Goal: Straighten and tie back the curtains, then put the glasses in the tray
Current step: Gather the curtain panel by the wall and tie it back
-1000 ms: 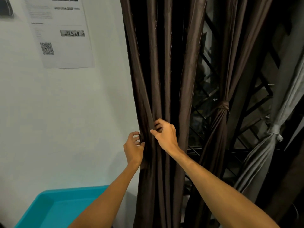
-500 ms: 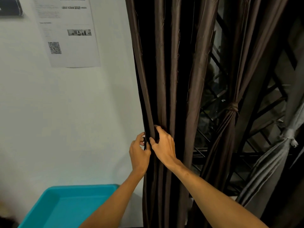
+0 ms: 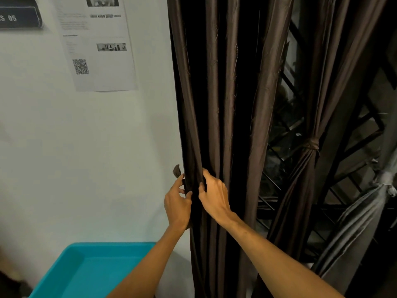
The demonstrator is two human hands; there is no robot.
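Left hand [image 3: 177,204] and right hand [image 3: 214,197] pinch the brown curtain [image 3: 217,104] folds; tying comes next, maybe with that little flap [image 3: 176,170].

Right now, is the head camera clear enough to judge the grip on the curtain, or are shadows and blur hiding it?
Head view: the left hand and right hand are lit and sharp on the curtain; the deep folds between them fall to black, swallowing part of the grip; the poster slants from wide-angle bend, its small print too soft to read.
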